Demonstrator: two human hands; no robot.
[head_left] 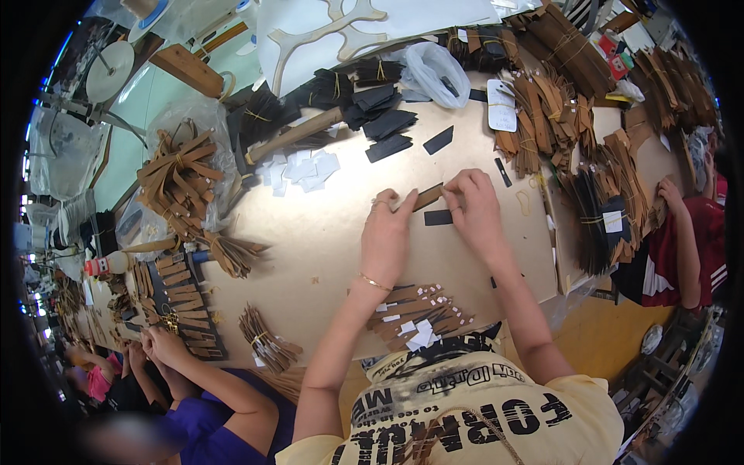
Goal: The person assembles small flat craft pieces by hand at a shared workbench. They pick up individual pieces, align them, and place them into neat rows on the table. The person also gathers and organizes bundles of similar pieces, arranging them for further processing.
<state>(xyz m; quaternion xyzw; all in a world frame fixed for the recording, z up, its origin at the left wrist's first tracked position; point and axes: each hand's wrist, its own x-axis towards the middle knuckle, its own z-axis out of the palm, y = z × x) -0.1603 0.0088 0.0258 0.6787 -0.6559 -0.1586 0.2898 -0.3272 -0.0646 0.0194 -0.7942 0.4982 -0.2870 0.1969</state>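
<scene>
Nearest us, a loose spread of brown strips [403, 304] with white tags lies at the near edge of the bench [310, 248], between our forearms, so we do well to keep our elbows clear of it. Further out, our left hand [387, 232] is nearly closed, thumb and fingertips pinching one end of a short brown piece [428, 197]. Our right hand [473, 208] has its fingers curled, thumb and forefinger drawn close together at the other end; how firmly they grip, we cannot tell.

To handle it well, we should hold the piece lightly by its ends, keep it flat and untwisted, and check that its long edges run even before pressing anything down.

The brown piece sits between our fingertips, slanting up to the right. Just on our side of it, a black rectangle [438, 218] lies flat, near the right thumb; whether they touch is unclear. Beyond both hands, a single black piece [439, 139] rests apart from the black stacks [387, 125].
</scene>
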